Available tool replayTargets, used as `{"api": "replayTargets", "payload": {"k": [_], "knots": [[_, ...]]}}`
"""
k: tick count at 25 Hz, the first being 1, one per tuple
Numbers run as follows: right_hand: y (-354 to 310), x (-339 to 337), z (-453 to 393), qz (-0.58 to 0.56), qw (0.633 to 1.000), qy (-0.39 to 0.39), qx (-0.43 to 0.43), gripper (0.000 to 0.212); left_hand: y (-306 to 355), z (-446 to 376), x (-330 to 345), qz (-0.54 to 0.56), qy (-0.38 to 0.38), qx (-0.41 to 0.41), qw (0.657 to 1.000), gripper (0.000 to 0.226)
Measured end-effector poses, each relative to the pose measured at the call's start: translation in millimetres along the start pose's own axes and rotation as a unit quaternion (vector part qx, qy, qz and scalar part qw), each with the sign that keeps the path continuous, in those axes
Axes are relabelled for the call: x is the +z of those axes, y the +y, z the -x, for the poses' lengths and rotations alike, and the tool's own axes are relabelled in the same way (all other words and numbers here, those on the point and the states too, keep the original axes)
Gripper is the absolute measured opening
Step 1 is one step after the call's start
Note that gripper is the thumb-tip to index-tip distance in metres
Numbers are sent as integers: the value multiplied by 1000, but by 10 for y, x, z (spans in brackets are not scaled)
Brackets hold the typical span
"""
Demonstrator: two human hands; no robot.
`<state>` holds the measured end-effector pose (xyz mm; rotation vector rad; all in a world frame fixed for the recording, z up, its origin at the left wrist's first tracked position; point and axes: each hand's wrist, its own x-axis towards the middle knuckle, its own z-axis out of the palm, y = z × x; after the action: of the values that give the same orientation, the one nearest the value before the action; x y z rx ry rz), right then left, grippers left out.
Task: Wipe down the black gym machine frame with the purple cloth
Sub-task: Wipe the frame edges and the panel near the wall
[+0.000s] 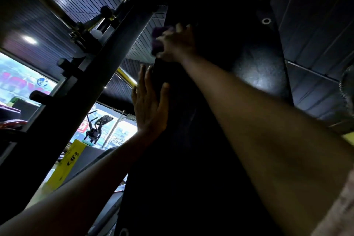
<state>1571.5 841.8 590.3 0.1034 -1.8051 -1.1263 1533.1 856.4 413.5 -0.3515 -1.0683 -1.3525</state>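
Observation:
The camera looks up along the black gym machine frame (201, 130), a wide dark upright panel rising through the middle of the view. High on its left edge my right hand (177, 43) holds the purple cloth (159, 38) against the frame, arm stretched up. The cloth shows only as a bunched dark purple patch at the hand's left side. Lower down, my left hand (150, 105) lies flat against the frame's left edge, fingers straight and spread, holding nothing.
A second black slanted beam (92, 74) with pegs and brass-coloured bars (57, 9) runs up the left. Bolts (266, 20) dot the frame's top. Slatted ceiling overhead. Bright windows, an exercise bike (95, 126) and a yellow sign (70, 161) are at lower left.

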Motion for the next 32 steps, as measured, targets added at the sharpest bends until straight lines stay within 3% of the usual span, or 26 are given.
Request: {"api": "replayTargets", "payload": {"k": [3,7,9,13,15,17,19,26,30,32], "knots": [[-443,107,210,38,991,-20,-128,52,18,6,-1,17,33,-8,999,77],[10,33,442,-8,983,-5,-183,55,16,10,-1,9,34,-17,999,76],[561,-34,529,-17,993,9,-117,58,-8,-2,4,8,32,-13,999,77],[1618,-104,803,-33,993,31,107,61,1,-10,1,17,21,-11,1000,77],[1717,-82,950,-63,980,51,184,60,26,4,-7,17,21,-13,1000,77],[1498,-36,994,-58,977,72,190,57,34,4,-17,17,21,-21,999,78],[1147,-16,960,-25,987,77,141,57,33,9,-17,23,22,-29,999,79],[-93,10,651,0,998,-15,-66,58,16,-11,-30,96,46,-33,994,78],[-136,27,1020,41,974,-11,-223,55,18,12,-58,105,33,1,994,102],[132,34,1235,27,954,-15,-297,58,0,21,-49,88,37,31,995,102]]}}
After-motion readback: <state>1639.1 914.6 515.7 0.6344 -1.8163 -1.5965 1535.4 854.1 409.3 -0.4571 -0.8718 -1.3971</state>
